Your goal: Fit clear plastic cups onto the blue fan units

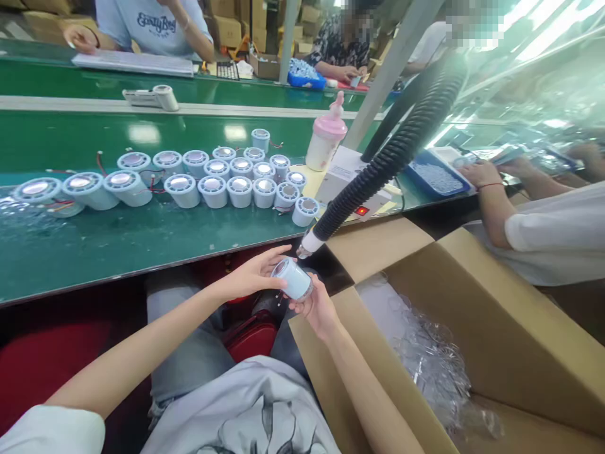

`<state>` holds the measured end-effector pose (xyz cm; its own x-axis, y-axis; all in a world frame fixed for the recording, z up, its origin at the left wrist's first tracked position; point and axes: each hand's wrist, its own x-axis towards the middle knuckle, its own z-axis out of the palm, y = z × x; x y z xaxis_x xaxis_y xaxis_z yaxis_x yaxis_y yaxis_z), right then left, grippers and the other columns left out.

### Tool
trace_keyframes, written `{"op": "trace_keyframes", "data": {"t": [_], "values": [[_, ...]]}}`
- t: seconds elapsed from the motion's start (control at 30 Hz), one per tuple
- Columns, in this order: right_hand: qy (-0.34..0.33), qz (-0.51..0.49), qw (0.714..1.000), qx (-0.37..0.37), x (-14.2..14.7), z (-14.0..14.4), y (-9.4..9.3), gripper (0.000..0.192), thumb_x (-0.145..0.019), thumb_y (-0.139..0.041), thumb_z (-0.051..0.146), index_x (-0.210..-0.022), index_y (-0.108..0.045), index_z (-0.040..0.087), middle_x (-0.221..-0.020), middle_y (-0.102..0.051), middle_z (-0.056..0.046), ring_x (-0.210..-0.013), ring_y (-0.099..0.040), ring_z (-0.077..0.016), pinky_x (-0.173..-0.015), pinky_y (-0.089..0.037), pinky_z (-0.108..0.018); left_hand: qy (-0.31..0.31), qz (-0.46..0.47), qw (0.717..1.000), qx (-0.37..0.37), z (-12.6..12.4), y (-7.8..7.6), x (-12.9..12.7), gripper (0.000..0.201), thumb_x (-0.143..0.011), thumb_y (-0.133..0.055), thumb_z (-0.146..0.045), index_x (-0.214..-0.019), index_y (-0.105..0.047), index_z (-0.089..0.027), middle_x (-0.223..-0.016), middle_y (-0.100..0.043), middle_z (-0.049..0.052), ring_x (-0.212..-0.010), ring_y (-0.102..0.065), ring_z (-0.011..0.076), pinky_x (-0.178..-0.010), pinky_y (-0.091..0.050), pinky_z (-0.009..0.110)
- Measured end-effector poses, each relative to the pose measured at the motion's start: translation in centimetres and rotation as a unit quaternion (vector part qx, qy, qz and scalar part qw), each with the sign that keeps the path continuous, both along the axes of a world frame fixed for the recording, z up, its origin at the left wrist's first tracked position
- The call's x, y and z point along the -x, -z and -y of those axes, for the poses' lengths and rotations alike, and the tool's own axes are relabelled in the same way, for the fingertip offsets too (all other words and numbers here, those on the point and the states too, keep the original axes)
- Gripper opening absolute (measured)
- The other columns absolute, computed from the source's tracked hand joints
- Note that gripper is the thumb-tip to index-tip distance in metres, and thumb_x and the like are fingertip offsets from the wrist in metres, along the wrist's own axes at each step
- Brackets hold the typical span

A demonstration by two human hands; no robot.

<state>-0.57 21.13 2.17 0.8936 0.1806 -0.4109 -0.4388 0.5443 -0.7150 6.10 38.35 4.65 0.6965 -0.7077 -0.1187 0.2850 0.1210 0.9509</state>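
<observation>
A light-blue cylindrical housing (293,280) is tilted in front of my body, below the tip of a black corrugated hose (378,164). My right hand (317,310) grips its lower end, where a clear rim shows. My left hand (258,274) is at its upper end, with the thumb against the side and the other fingers reaching behind it; part of that grip is hidden. Thin wires hang under the housing. The hose's white and metal nozzle (309,244) ends just above the housing. Several similar housings (212,191) with wires stand in rows on the green bench.
An open cardboard box (491,302) with clear plastic rings (430,359) is at my right. A grey machine (347,183) with a red lit switch and a pink-lidded bottle (326,135) stand on the bench (118,252). Co-workers sit across and to the right, near blue trays (437,176).
</observation>
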Motion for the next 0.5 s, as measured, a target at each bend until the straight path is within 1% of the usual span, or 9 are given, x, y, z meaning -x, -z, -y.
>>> {"op": "trace_keyframes", "data": {"t": [0.1, 0.2, 0.3, 0.4, 0.5], "values": [[0.017, 0.003, 1.000, 0.003, -0.9, 0.4, 1.0, 0.037, -0.080, -0.048, 0.054, -0.092, -0.045, 0.019, -0.064, -0.067, -0.002, -0.045, -0.060, -0.0099, -0.040, -0.045, -0.015, 0.015, 0.002, 1.000, -0.004, 0.9, 0.5, -1.6, 0.078, -0.069, -0.073, -0.021, -0.137, -0.035, -0.023, -0.139, -0.044, 0.014, -0.126, -0.043, 0.0272, -0.103, -0.035, 0.045], [0.022, 0.014, 1.000, 0.003, -1.6, 0.5, 1.0, 0.036, -0.080, -0.049, 0.054, -0.090, -0.044, 0.020, -0.062, -0.066, -0.001, -0.045, -0.060, -0.0099, -0.040, -0.045, -0.015, 0.024, 0.013, 1.000, -0.007, 0.8, 0.3, -2.2, 0.079, -0.070, -0.072, -0.018, -0.138, -0.033, -0.024, -0.141, -0.041, 0.013, -0.129, -0.039, 0.0258, -0.107, -0.031, 0.043], [0.012, 0.027, 1.000, 0.007, -1.9, 0.3, 0.3, 0.035, -0.080, -0.050, 0.052, -0.090, -0.046, 0.019, -0.061, -0.065, -0.001, -0.044, -0.060, -0.0103, -0.039, -0.045, -0.015, 0.023, 0.021, 0.999, -0.013, 0.2, -0.6, -1.9, 0.080, -0.070, -0.072, -0.017, -0.139, -0.032, -0.025, -0.141, -0.041, 0.013, -0.127, -0.041, 0.0264, -0.105, -0.034, 0.043], [-0.010, 0.025, 1.000, 0.014, -1.8, 0.1, -0.7, 0.032, -0.081, -0.050, 0.049, -0.089, -0.047, 0.018, -0.060, -0.065, -0.001, -0.043, -0.060, -0.0104, -0.037, -0.045, -0.015, 0.018, 0.027, 0.999, -0.021, -0.7, -1.5, -1.1, 0.081, -0.069, -0.072, -0.016, -0.139, -0.031, -0.025, -0.140, -0.041, 0.014, -0.125, -0.044, 0.0276, -0.101, -0.039, 0.043], [-0.039, 0.005, 0.999, 0.023, -1.2, -0.1, -2.0, 0.027, -0.086, -0.045, 0.044, -0.084, -0.047, 0.017, -0.058, -0.065, -0.002, -0.042, -0.060, -0.0108, -0.036, -0.045, -0.015, 0.030, 0.064, 0.997, -0.043, -1.7, -2.5, 0.1, 0.077, -0.069, -0.072, -0.016, -0.136, -0.036, -0.025, -0.138, -0.044, 0.014, -0.122, -0.047, 0.0270, -0.100, -0.041, 0.042]]}}
